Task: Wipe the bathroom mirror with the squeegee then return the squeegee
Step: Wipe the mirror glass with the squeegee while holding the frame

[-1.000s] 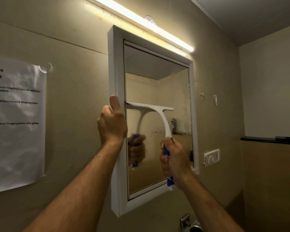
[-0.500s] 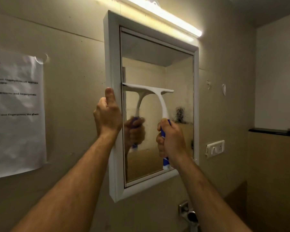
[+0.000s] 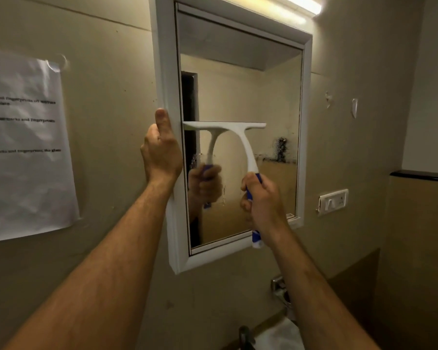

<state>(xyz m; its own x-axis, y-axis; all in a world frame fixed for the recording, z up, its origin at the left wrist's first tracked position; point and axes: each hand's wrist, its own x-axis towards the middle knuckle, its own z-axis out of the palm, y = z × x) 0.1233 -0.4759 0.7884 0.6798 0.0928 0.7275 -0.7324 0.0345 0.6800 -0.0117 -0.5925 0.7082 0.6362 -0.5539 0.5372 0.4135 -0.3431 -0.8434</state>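
A white-framed bathroom mirror [image 3: 306, 102] hangs on the beige wall. My right hand [image 3: 263, 198] grips the blue handle of a white squeegee [image 3: 245, 147]. Its blade lies level against the left half of the glass, about mid-height. My left hand [image 3: 161, 152] clasps the mirror's left frame edge, thumb pointing up. Smears and a dark blotch mark the glass to the right of the blade. The hand and squeegee are reflected in the glass.
A printed paper sheet [image 3: 23, 147] is taped to the wall on the left. A light bar [image 3: 303, 3] glows above the mirror. A wall switch [image 3: 334, 200] sits to the right, a dark ledge [image 3: 419, 175] beyond it. A metal tap fitting [image 3: 278, 286] is below.
The view has tilted down, so the mirror sits higher in the picture. The squeegee blade has levelled out and sits a little lower on the glass. My left hand keeps its hold on the frame.
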